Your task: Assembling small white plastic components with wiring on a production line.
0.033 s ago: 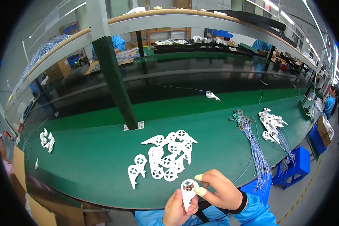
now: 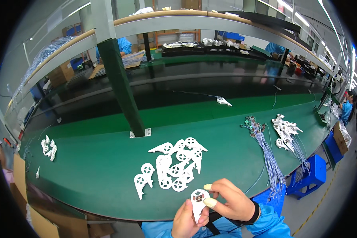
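While the left hand (image 2: 188,220) grips a white plastic bracket (image 2: 197,203) by its narrow tail, fingers wrapped shut around it, the right hand (image 2: 230,202) pinches the bracket's round wheel-shaped head, thumb and forefinger closed on it and both wearing yellowish fingertip covers. A small dark part sits at the hub of the ring, right under those fingertips. The bracket is held in the air just off the near edge of the green bench (image 2: 99,178), close to the body.

On the bench ahead lies a loose pile of like brackets (image 2: 174,164), overlapping one another. To the right lies a bundle of thin blue wires (image 2: 267,156) with small round ends, and beyond it a heap of wired white parts (image 2: 285,131). A few more white pieces (image 2: 48,147) lie far to the left, and a green post (image 2: 121,93) stands bolted to the bench behind the pile. Other people in blue work at benches farther back.

Risks, as I judge them: the hub part looks tiny and is held only by fingertip pressure, so a slip of the covered thumb could pop it out, and it would drop past the bench edge to the floor. Pressing off-centre might seat it crooked or flex the thin spokes. The grip on the tail is short, so the bracket could twist in the left hand under a hard push.
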Tool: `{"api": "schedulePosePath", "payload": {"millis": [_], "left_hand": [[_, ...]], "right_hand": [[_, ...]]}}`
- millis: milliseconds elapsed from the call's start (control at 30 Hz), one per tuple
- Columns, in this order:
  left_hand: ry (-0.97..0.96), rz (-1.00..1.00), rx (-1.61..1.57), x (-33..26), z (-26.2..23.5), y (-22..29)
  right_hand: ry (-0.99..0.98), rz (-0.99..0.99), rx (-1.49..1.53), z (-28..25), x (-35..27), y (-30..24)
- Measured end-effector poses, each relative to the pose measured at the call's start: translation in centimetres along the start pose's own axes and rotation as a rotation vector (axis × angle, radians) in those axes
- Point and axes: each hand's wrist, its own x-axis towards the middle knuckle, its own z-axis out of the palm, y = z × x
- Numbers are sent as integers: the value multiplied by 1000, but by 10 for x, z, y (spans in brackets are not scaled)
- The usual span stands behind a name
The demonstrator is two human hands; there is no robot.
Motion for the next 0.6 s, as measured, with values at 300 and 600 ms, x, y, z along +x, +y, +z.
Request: {"api": "schedulePosePath", "payload": {"millis": [300,600], "left_hand": [[-61,90,249,-2,-13,-10],[-167,128,203,5,-37,-8]], "right_hand": [[-221,308,608,14,-2,20],[-239,325,495,16,11,12]]}}
